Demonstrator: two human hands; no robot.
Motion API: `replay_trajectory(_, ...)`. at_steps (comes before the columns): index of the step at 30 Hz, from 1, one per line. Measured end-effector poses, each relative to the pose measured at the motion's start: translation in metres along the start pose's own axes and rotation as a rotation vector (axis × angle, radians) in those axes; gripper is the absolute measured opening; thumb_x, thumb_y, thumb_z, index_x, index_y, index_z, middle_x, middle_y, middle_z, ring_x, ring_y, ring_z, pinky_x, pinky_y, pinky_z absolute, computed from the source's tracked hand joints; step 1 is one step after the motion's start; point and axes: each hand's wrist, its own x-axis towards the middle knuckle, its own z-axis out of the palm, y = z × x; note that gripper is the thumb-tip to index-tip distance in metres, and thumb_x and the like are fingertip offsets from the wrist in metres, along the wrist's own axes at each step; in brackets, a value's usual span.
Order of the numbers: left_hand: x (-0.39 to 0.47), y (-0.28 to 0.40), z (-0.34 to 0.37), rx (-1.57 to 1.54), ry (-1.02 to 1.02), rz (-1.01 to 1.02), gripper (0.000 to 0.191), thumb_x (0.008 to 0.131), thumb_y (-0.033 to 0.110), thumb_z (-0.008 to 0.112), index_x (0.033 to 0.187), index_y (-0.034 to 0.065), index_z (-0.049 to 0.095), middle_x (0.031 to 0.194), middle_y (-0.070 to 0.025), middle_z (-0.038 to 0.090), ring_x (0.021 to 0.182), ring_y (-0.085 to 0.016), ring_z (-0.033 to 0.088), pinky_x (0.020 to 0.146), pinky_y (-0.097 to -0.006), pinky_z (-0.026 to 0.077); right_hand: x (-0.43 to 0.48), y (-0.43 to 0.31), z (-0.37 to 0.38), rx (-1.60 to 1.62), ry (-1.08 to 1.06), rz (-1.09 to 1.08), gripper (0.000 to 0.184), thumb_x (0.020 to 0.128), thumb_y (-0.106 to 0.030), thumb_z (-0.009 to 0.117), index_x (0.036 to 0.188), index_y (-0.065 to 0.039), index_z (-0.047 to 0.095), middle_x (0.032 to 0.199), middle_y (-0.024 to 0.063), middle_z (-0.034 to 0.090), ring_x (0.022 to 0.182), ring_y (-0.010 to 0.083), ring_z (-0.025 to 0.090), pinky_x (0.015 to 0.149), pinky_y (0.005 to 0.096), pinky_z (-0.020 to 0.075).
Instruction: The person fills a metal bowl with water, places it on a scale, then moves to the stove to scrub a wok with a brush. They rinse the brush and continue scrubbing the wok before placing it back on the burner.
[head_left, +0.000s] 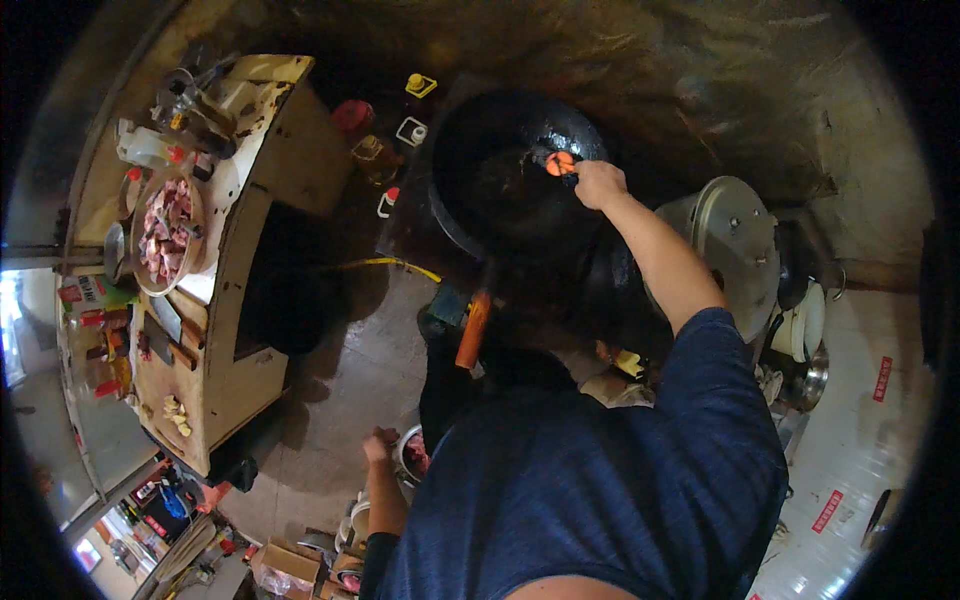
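Note:
Inside the dark wok (510, 202), near its far right wall, my right hand (602, 185) grips a small orange-and-black object (560, 163); its exact kind is unclear. A wet shine shows on the metal beside it. The wok's orange-brown handle (474, 330) points back toward my body. My left hand (381, 444) hangs low at my left side with its fingers curled, and whether they hold anything cannot be made out. Close by it is a metal bowl (411, 452) with raw meat, partly hidden by my shirt.
At left, a worn cabinet (247, 300) carries a bowl of raw meat pieces (166, 232), cleavers (165, 319), ginger-like pieces (177, 415) and several bottles. A large lidded aluminium pot (735, 247) stands right of my forearm. A yellow hose (405, 264) runs left of the wok.

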Motion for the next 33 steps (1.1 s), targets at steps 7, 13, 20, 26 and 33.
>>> replay_trajectory(7, -0.003, -0.019, 0.000, -0.696, 0.029, -0.345, 0.016, 0.083, 0.017, 0.056, 0.070, 0.0096, 0.049, 0.064, -0.0038, 0.057, 0.056, -0.014, 0.056, 0.046, -0.0322, 0.041, -0.017, -0.033, 0.001, -0.025, -0.484, -0.514, 0.020, 0.077, -0.013, 0.055, 0.088, -0.004, 0.069, 0.096, 0.0166, 0.066, 0.092, 0.0327, 0.062, 0.076, 0.0384, 0.0489)
replay_trajectory(13, -0.005, -0.028, 0.006, 0.382, 0.042, -0.057, 0.031, 0.084, 0.028, 0.050, 0.076, 0.0014, 0.063, 0.074, -0.0100, 0.066, 0.069, -0.022, 0.063, 0.062, -0.0371, 0.049, 0.011, 0.005, -0.017, -0.514, -0.494, -0.512, 0.022, 0.075, -0.015, 0.056, 0.089, -0.006, 0.070, 0.094, 0.0153, 0.067, 0.086, 0.0331, 0.063, 0.074, 0.0415, 0.0496)
replay_trajectory(20, -0.020, -0.013, 0.005, -0.209, 0.063, -0.149, 0.032, 0.084, 0.031, 0.049, 0.076, 0.0036, 0.064, 0.076, -0.0092, 0.068, 0.068, -0.017, 0.064, 0.062, -0.0353, 0.050, -0.017, 0.009, -0.054, -0.393, -0.463, -0.222, 0.023, 0.076, -0.016, 0.059, 0.091, -0.001, 0.069, 0.098, 0.0140, 0.067, 0.091, 0.0306, 0.064, 0.078, 0.0390, 0.0505)
replay_trajectory(26, -0.003, -0.029, 0.005, 0.013, 0.034, -0.130, 0.027, 0.086, 0.026, 0.047, 0.074, 0.0065, 0.062, 0.075, -0.0090, 0.068, 0.066, -0.018, 0.063, 0.057, -0.0315, 0.048, -0.020, 0.017, -0.062, -0.374, -0.424, -0.219, 0.018, 0.074, -0.007, 0.056, 0.085, -0.002, 0.070, 0.092, 0.0163, 0.067, 0.091, 0.0309, 0.064, 0.073, 0.0415, 0.0512)
replay_trajectory(33, -0.012, 0.001, -0.003, -0.140, 0.023, -0.083, 0.027, 0.083, 0.029, 0.050, 0.072, 0.0066, 0.061, 0.069, -0.0066, 0.065, 0.059, -0.015, 0.059, 0.052, -0.0301, 0.045, -0.051, 0.015, -0.054, 0.146, -0.500, -0.366, 0.022, 0.067, -0.005, 0.053, 0.083, -0.006, 0.068, 0.080, 0.0184, 0.065, 0.075, 0.0325, 0.061, 0.064, 0.0425, 0.0454)
